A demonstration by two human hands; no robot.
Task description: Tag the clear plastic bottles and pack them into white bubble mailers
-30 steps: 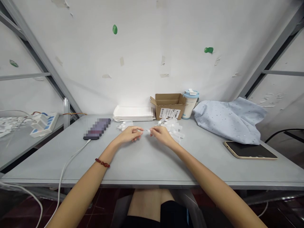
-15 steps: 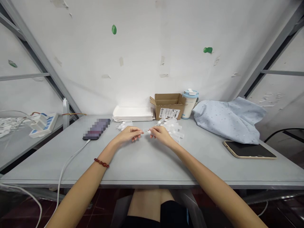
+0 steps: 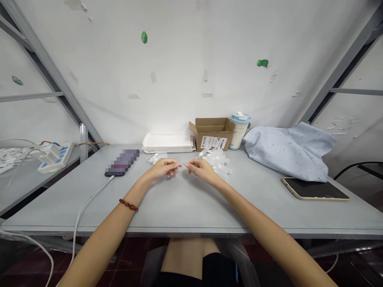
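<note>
Over the middle of the table (image 3: 191, 211), my left hand (image 3: 165, 168) and my right hand (image 3: 201, 170) face each other with a small gap between the fingertips. Both are closed in a pinch. A thin, pale, curved strand (image 3: 184, 162) spans the gap; it is too fine to name for certain. Right beside my right hand lies a heap of clear and white plastic pieces (image 3: 220, 160). Just behind my left hand rests a smaller pile of white pieces (image 3: 157, 158), partly covered by it.
Along the wall stand a stack of white trays or sheets (image 3: 168, 143), an open cardboard box (image 3: 214, 137) and a lidded cup (image 3: 238, 133). A pale blue cloth (image 3: 287, 149) partly covers a tablet (image 3: 315, 189) at right. A phone (image 3: 122, 162) with a cable (image 3: 89, 199) lies left.
The fingertips of my right hand have shifted slightly left toward my left hand. A small white piece that showed at those fingertips no longer shows; a thin curved strand does.
</note>
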